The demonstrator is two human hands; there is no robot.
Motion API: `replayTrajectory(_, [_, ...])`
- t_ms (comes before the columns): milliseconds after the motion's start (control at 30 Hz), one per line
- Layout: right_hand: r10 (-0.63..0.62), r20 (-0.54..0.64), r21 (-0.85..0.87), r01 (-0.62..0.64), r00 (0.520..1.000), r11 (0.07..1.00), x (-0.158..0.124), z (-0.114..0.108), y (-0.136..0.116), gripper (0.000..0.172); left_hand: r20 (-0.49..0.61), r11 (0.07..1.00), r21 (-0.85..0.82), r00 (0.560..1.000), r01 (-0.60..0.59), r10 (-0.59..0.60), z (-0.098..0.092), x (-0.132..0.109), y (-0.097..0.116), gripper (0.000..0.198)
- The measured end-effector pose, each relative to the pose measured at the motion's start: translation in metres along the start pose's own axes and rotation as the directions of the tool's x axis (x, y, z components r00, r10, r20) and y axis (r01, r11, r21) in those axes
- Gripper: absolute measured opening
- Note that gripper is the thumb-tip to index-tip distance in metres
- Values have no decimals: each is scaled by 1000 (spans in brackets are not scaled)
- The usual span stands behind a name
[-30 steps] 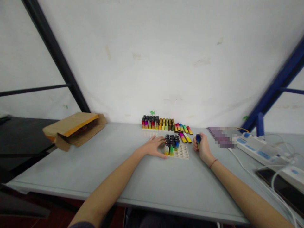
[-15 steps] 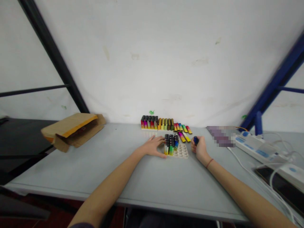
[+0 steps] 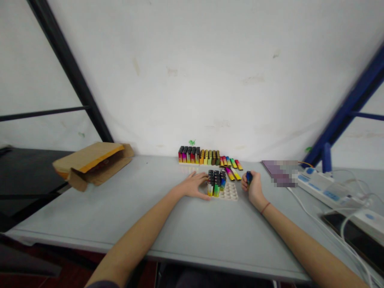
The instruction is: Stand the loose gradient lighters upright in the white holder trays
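Taking the pale holed tray as the centre of the dial, with 12 o'clock towards the wall, upright lighters fill its 9 o'clock side, and bare holes show at 3 o'clock. The left hand sits right at 9 o'clock, thumb and fingers spread wide around that end of the tray; whether every fingertip touches is too small to tell. The right hand, just beside the tray at 3 o'clock, is closed around a blue lighter, its dark top uppermost.

Two loose lighters lie near the tray at 1 o'clock, with a further row lying beyond them. Between 10 and 12 o'clock stand a black-topped block and a yellow-topped block, close to the wall.

The surface opens broadly from 6 round to 8 o'clock, ending at its front edge well apart from the tray. A paper bag lies far off at 9 to 10 o'clock. Room at 3 to 4 o'clock is bounded by a white cable, a power strip and a dark flat device.
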State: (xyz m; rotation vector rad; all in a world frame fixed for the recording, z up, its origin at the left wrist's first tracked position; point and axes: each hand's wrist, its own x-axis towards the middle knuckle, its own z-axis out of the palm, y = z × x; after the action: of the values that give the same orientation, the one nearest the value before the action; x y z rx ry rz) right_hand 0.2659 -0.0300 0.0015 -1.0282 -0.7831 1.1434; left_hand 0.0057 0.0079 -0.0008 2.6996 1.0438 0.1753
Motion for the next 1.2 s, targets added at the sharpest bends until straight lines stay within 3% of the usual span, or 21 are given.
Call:
replayTrajectory(167, [147, 35, 3, -147, 988, 989, 2, -5, 1, 45, -2, 1000, -3, 1000, -9, 9, 1, 1, -1, 95])
replayTrajectory(433, [79, 81, -80, -72, 994, 994, 3, -6, 5, 45, -8, 1000, -18, 1000, -5, 4, 1, 1, -1, 98])
replayTrajectory(800, [112, 71, -59, -108, 991, 992, 4, -5, 3, 46, -7, 1000, -13, 1000, -4, 3, -1, 0, 1, 95])
replayTrajectory(900, [17, 86, -141, -5, 996, 990, 1, -3, 4, 41, -4, 1000, -17, 1000, -6, 6, -1, 0, 1, 95])
replayTrajectory(1000, [-176, 156, -297, 216, 972, 930, -8, 0, -5, 27, -9, 1000, -25, 1000, -8, 8, -1, 0, 1, 96])
replayTrajectory(1067, [-269, 271, -405, 363, 924, 839, -16, 3, -15, 20, -10, 1000, -27, 1000, -13, 13, -1, 0, 1, 96])
replayTrajectory(1200, [-279, 522, -475, 547, 806, 689, -26, 6, -32, 19, -11, 1000, -24, 1000, -15, 14, 0, 1, 1, 96])
